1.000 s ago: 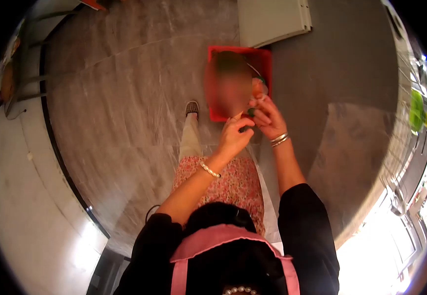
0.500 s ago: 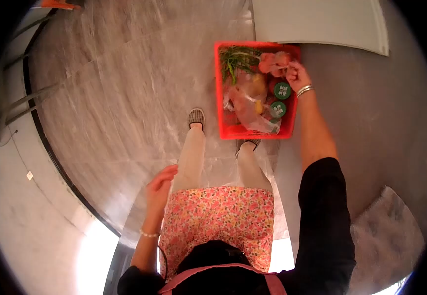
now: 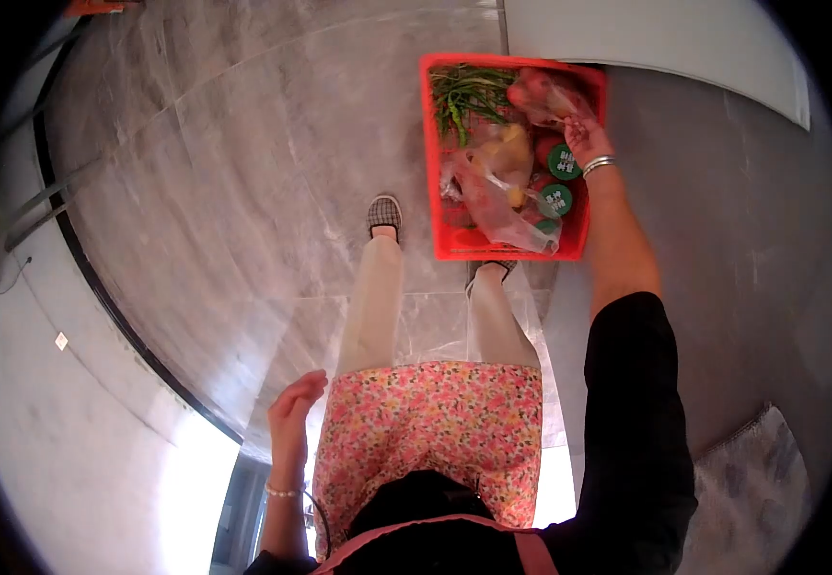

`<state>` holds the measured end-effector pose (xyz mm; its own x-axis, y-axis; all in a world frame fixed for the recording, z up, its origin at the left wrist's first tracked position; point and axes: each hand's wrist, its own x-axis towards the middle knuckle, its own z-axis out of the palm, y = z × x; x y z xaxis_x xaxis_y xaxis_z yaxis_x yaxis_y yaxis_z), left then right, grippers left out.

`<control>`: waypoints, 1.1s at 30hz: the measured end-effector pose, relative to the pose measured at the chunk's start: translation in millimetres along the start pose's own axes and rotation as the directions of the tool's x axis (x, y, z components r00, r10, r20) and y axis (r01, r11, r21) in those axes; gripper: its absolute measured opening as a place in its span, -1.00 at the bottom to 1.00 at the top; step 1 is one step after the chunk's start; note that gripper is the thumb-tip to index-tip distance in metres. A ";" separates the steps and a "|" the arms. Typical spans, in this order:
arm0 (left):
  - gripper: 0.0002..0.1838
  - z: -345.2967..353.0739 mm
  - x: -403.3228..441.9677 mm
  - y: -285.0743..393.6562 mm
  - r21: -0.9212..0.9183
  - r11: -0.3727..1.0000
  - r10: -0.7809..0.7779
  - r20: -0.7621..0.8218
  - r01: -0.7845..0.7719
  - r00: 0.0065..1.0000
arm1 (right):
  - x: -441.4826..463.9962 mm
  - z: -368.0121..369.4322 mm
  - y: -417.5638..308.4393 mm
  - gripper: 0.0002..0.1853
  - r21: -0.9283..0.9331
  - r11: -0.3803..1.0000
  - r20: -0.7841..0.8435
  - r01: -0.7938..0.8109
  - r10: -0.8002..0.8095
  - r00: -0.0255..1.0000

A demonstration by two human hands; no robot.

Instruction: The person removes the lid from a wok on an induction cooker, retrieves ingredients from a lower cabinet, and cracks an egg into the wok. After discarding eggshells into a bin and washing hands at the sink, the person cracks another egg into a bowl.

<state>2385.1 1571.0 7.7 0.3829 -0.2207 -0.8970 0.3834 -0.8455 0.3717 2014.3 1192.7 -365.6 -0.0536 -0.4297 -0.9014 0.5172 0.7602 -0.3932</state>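
Note:
My right hand (image 3: 588,141) reaches into the right side of a red plastic crate (image 3: 432,192). Its fingers are curled at the loose end of a clear plastic bag of round red produce (image 3: 543,94), which rests in the crate's far right corner. Close by my wrist is a jar with a green lid (image 3: 563,161); another green-lidded jar (image 3: 556,199) sits nearer to me. Green peppers (image 3: 469,96) lie in the far left corner. A clear bag with yellowish produce (image 3: 502,158) fills the middle. My left hand (image 3: 297,391) hangs beside my floral apron (image 3: 435,412), fingers loosely stretched, holding nothing.
The crate stands on a grey tiled floor (image 3: 243,172), just beyond my feet (image 3: 385,216). A pale panel (image 3: 665,48) borders its far right. At left are a curved light wall (image 3: 71,402) and metal bars (image 3: 42,206). A patterned cloth or mat (image 3: 756,479) lies lower right.
The bag of red produce has shifted toward the crate's far edge, with my right hand still at its end. My left hand has dropped slightly left and toward me. The view has shifted a little.

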 end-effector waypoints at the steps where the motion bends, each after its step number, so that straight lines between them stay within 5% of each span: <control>1: -0.80 0.9 -2.6 0.0 0.000 1.000 0.005 -0.002 -0.005 1.000 | -1.0 -4.2 3.3 -0.81 0.012 1.000 -0.063 -0.022 0.023 0.998; 8: -0.81 2.4 -14.0 7.8 -0.009 0.996 0.094 0.065 -0.093 0.993 | -54.4 -25.5 16.0 -0.77 0.104 0.992 -0.068 0.073 -0.066 0.996; 16: -0.83 5.0 -56.8 39.3 -0.005 0.935 0.340 0.299 -0.355 0.892 | -196.0 -87.0 112.0 -0.89 0.089 0.996 0.186 0.019 -0.036 0.982; 22: -0.83 34.3 -102.9 88.0 0.009 0.851 0.406 0.623 -0.526 0.668 | -398.9 -178.6 172.2 -0.78 0.069 0.986 -0.201 0.149 -0.133 0.970; 26: -0.82 30.1 -132.9 104.3 0.031 0.747 0.381 0.799 -0.664 0.465 | -497.6 -256.5 248.4 -0.80 0.158 0.986 -0.464 0.061 0.019 0.886; 31: -0.82 20.8 -168.1 125.6 0.037 0.683 0.259 0.921 -0.729 0.290 | -594.0 -298.8 382.8 -0.89 0.462 0.879 -0.539 0.119 0.171 0.825; 33: -0.82 15.0 -180.2 113.1 0.090 0.660 0.203 0.935 -0.746 0.292 | -613.6 -295.8 419.1 -0.91 0.427 0.897 -0.529 0.115 0.145 0.836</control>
<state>2346.9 1507.9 207.8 -0.5962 -0.6902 -0.4101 -0.1082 -0.4371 0.8929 2011.3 1919.1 -31.0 -0.4222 0.0089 -0.9064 0.8223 0.4245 -0.3789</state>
